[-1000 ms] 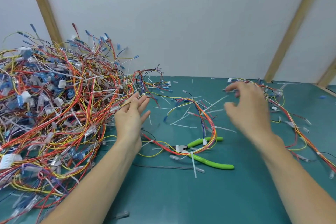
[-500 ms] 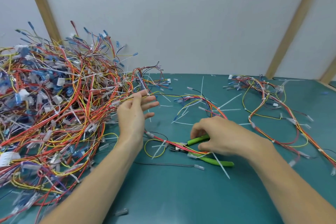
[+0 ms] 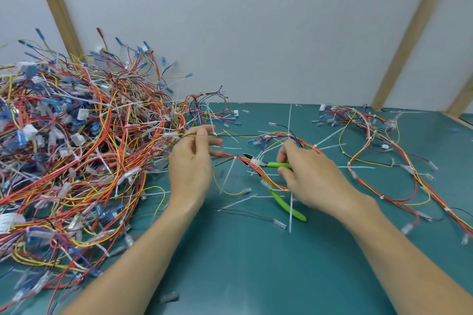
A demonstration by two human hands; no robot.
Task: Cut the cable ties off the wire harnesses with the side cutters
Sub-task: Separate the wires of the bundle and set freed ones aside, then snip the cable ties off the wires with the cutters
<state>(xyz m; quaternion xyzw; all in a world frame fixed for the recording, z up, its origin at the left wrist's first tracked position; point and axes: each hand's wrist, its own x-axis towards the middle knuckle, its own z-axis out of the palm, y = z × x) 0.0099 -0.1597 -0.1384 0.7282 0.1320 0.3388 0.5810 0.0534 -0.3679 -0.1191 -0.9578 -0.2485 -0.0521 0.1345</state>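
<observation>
Still early imo. Huge tangled pile (image 3: 76, 161) left side, ties all over it. 1 harness (image 3: 399, 161) spread out right, loose tie offcuts (image 3: 330, 139) on mat (image 3: 256, 276). Left hand (image 3: 190, 163) pinching wires of current harness (image 3: 256, 161); right hand (image 3: 311, 176) gripping side cutters (image 3: 277, 165) by upper green handle, blades apart, lower handle resting on mat.

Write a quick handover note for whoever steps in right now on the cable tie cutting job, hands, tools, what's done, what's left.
Left hand: pinching wires of the harness that lies mid-table.
Right hand: closed on the upper green handle of the side cutters; the other handle hangs free, jaws open beside the harness, not yet on a tie.
Done: loose cut ties are scattered on the green mat; a spread-out harness lies on the right.
Left: a white tie sits on the held harness, and the big tangled pile on the left awaits.
</observation>
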